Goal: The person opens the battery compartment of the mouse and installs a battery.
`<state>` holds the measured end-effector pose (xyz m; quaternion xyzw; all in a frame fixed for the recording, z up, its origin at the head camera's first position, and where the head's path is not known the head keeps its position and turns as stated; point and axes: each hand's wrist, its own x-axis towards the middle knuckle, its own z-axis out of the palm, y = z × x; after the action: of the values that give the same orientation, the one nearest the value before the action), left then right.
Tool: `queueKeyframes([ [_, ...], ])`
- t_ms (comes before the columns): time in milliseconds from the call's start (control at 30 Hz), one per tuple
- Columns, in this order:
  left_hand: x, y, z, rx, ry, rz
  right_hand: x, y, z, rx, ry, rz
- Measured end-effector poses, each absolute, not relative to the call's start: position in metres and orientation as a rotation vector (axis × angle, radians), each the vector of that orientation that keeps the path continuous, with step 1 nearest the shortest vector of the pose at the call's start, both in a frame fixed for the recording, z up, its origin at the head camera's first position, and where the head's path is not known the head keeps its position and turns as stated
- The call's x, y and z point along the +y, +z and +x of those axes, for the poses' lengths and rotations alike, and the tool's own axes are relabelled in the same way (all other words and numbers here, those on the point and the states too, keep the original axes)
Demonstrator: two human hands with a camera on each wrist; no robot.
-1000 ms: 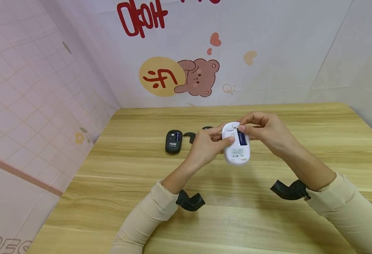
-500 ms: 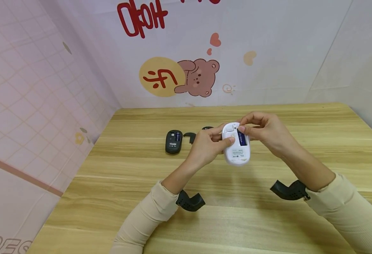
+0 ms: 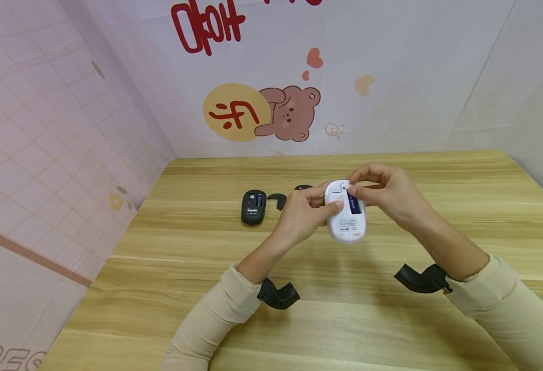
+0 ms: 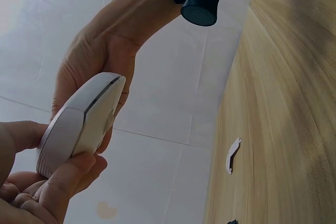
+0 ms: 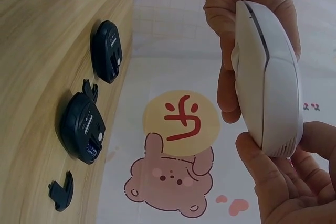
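A white computer mouse [image 3: 347, 226] is held up above the table, its underside facing the head camera. My left hand [image 3: 300, 212] grips it from the left, thumb across the underside. My right hand [image 3: 389, 195] pinches its upper right end, with the thumb at the top of the open battery slot. Inside that slot sits a dark blue battery [image 3: 354, 205], its upper end hidden by the thumb. Seen edge-on in the right wrist view, the mouse [image 5: 281, 87] has both hands around it.
Two black mice [image 5: 106, 52] lie underside up on the wooden table, the second black mouse [image 5: 83, 128] partly behind my left hand in the head view. Small black covers [image 5: 62, 191] lie near them. A small white cover [image 4: 232, 156] rests on the table in the left wrist view.
The white mouse has dipped very slightly toward me. Both hands keep nearly the same hold and place.
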<state>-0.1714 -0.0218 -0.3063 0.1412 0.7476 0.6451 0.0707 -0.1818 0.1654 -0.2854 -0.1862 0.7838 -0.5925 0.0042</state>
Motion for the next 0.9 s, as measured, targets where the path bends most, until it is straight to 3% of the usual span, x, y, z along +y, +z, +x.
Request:
queueKeyframes([
  [900,-0.013,-0.306,-0.175,2.161,1.984,0.434,0.176,-0.291,-0.178,2.403,-1.811,-0.630],
])
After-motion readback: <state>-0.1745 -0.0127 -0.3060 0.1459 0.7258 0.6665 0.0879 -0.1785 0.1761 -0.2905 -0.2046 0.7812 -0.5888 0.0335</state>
